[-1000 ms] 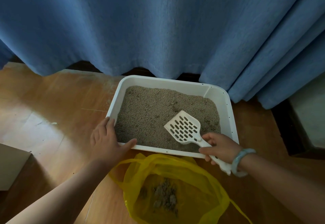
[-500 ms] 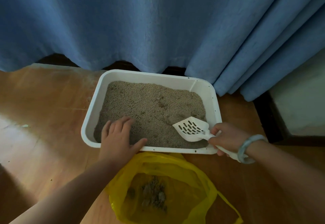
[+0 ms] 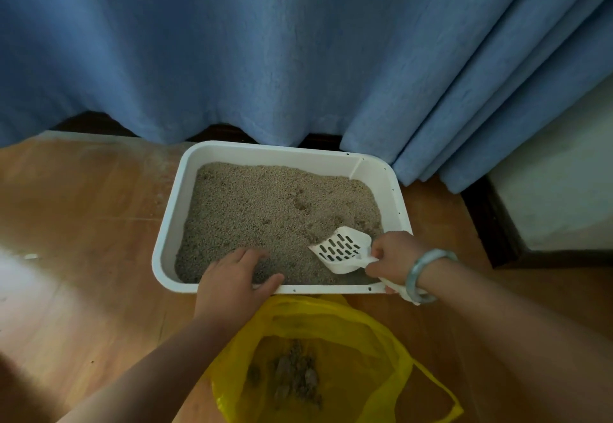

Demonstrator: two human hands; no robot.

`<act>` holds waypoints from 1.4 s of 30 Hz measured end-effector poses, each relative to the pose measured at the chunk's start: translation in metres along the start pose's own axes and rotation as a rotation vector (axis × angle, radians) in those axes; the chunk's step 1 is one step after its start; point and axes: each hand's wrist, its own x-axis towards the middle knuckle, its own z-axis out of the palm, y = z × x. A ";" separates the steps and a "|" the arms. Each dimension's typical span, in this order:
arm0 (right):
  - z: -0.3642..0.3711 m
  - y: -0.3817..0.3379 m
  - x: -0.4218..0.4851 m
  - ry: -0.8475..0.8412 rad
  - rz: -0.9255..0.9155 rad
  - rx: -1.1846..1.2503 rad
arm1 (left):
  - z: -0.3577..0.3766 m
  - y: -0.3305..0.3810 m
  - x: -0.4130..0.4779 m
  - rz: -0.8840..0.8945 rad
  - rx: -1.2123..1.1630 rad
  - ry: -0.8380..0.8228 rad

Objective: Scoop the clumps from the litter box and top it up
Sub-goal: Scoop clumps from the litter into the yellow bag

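Observation:
A white litter box (image 3: 170, 216) full of grey-beige litter (image 3: 265, 210) sits on the wooden floor against a blue curtain. My left hand (image 3: 232, 280) grips the box's near rim, fingers resting on the litter inside, thumb along the rim. My right hand (image 3: 394, 258), with a pale bangle on the wrist, holds the handle of a white slotted scoop (image 3: 343, 250). The scoop's blade lies low on the litter in the near right corner. An open yellow plastic bag (image 3: 374, 333) lies just in front of the box, with dark clumps (image 3: 295, 376) at its bottom.
The blue curtain (image 3: 298, 50) hangs right behind the box and touches its far rim. A pale wall or cabinet side (image 3: 557, 190) with a dark skirting stands at the right. Wooden floor (image 3: 83, 216) stretches to the left.
My left hand slid right along the near rim and its fingers went into the box. The scoop dropped from above the litter down to the near right corner.

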 end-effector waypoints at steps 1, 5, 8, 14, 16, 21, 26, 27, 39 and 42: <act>0.001 -0.002 0.003 0.033 -0.017 -0.024 | 0.000 -0.001 0.000 -0.002 -0.008 0.003; 0.008 -0.012 0.013 0.084 -0.058 -0.013 | -0.002 -0.003 0.000 0.000 -0.026 0.006; 0.012 -0.024 0.026 0.088 -0.073 -0.021 | -0.002 -0.003 0.001 -0.006 -0.030 0.007; 0.023 -0.039 0.057 0.150 -0.074 -0.005 | -0.002 -0.002 0.001 -0.013 -0.030 -0.002; 0.025 -0.040 0.063 0.167 -0.089 -0.009 | -0.003 -0.003 0.000 -0.007 -0.047 0.005; 0.039 -0.043 0.085 0.272 -0.097 -0.017 | -0.003 -0.002 0.000 -0.015 -0.041 -0.004; 0.057 -0.037 0.102 0.340 -0.145 0.075 | -0.003 -0.002 0.001 -0.011 -0.072 0.008; 0.059 -0.035 0.102 0.346 -0.161 0.122 | -0.003 -0.003 0.001 -0.011 -0.073 0.007; 0.050 -0.010 0.082 0.456 -0.425 0.253 | 0.000 -0.007 0.001 0.010 -0.044 0.003; 0.048 -0.007 0.075 0.437 -0.450 0.262 | -0.001 -0.007 0.000 -0.008 -0.028 0.007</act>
